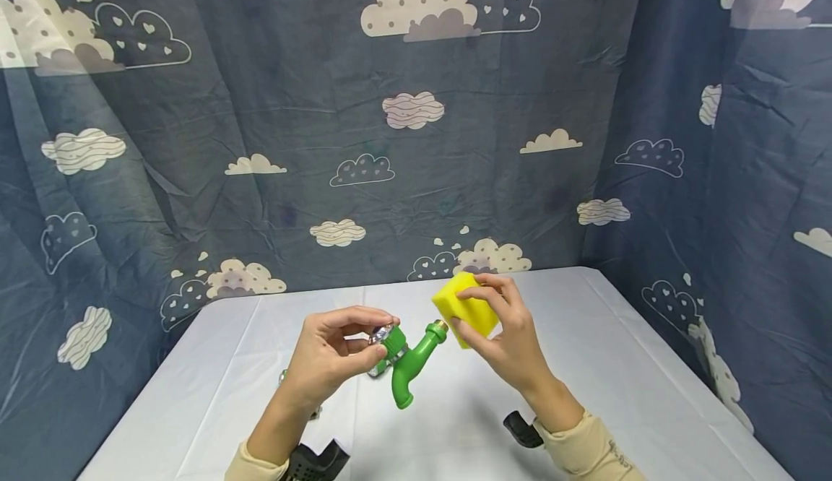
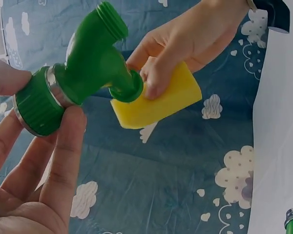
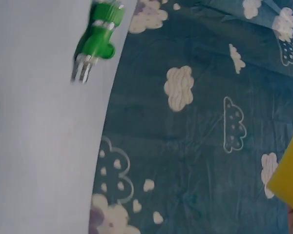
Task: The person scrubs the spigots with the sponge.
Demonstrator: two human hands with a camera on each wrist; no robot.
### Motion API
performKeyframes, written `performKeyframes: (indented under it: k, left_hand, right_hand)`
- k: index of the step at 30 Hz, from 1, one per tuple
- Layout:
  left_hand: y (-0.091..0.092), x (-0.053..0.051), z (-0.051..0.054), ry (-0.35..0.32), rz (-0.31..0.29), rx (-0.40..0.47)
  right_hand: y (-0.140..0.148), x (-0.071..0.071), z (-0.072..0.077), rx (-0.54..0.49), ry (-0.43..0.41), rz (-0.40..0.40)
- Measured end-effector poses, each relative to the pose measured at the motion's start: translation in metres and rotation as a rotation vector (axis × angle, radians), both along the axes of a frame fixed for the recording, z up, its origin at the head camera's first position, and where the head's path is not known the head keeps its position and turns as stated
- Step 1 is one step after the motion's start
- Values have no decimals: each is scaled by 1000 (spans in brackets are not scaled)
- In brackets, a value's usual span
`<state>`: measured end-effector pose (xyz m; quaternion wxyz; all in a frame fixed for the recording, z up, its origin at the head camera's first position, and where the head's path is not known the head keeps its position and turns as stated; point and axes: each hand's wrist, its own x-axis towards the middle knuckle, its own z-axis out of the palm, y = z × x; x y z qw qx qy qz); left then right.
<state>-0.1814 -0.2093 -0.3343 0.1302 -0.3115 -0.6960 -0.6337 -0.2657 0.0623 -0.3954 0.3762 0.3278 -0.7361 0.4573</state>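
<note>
My left hand (image 1: 338,344) pinches a green tap (image 1: 412,365) by its ribbed, metal-ringed knob. The curved spout points down, and the brass-tipped end rises toward the right. A yellow sponge (image 1: 471,311) is gripped between the thumb and fingers of my right hand (image 1: 513,333), close beside that brass tip. Seen from the left wrist, the flanged end of the tap (image 2: 93,58) overlaps the sponge (image 2: 161,102); whether they touch I cannot tell. Only a corner of the sponge (image 3: 290,170) and a bit of finger show in the right wrist view.
A white-covered table (image 1: 585,365) lies below both hands. On it rests another green fitting with metal parts (image 3: 97,39), mostly hidden behind my left hand in the head view. Dark blue cloud-print cloth (image 1: 292,127) hangs around the back and sides.
</note>
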Motion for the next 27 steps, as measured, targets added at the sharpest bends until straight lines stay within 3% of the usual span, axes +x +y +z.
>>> performKeyframes:
  k: [4,6,10,15,19,27]
  left_hand:
    - [1,-2,0,9,83,-35]
    - [3,-3,-1,11,139,-58]
    - [6,-3,-3,10,209,-74]
    - [10,-3,-2,-25,259,-47]
    - [9,-1,-1,-51,247,-32]
    - [5,0,0,-27,128,-16]
  right_hand:
    - [-1,3,2,-67,-75,71]
    - [-3,6,4,-65,-70,119]
    - [-11,17,6,13,19,208]
    - [-21,28,10,96,199,284]
    - [-24,29,12,108,274,278]
    - [-18,22,6,113,279,183]
